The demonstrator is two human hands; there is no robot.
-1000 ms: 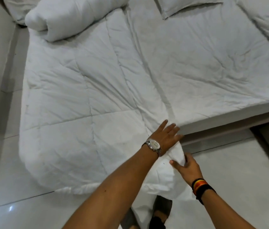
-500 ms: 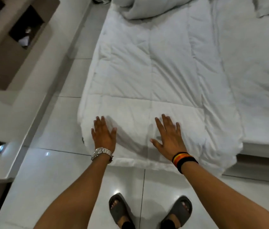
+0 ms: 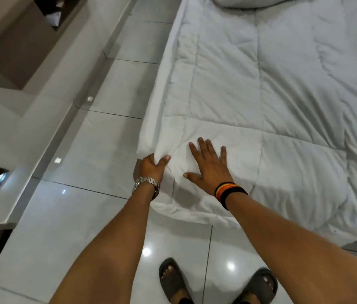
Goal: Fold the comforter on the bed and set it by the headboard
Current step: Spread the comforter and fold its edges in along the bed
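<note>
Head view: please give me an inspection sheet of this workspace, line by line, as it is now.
Surface: bed, covered in white bedding.
Job's things: comforter lying flat, near end hanging over the bed's foot; headboard not in view.
Clutter: bundled white bedding at the far end.
Grippers: left hand pinching the comforter's near left corner; right hand pressed flat, fingers spread.
Cables: nothing seen.
Surroundings: glossy tiled floor, wall recess at left, grey sandals.
</note>
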